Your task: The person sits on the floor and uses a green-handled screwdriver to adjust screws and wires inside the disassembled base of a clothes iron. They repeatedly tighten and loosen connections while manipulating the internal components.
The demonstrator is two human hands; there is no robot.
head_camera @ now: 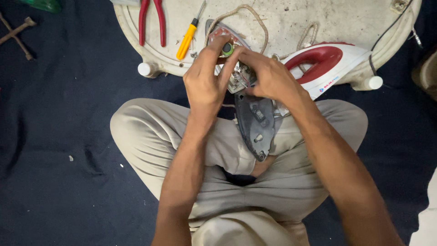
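Opened clothes iron base (255, 123) sits on the person's crossed legs, pointed end toward the body, grey soleplate housing exposed, small metal parts and thin wires showing at the wide end. Left hand (207, 84) pinches a small green-and-black knob-like part (227, 49) at the top of the assembly, fingers closed on it. Right hand (268, 77) is clamped on the metal internals next to it, fingertips together; exactly what it grips is hidden. Judgement: base looks heavy and rigid, so the lap carries it fine; the wires and terminals look fragile, better held by the housing edge than by them. Behind it, the red-and-white iron cover (327, 64) lies on a round white worktop (282, 23), with a braided cord (246, 13), yellow-handled screwdriver (189, 36) and red-handled pliers (152, 20). Dark blue cloth (59, 136) covers the floor.
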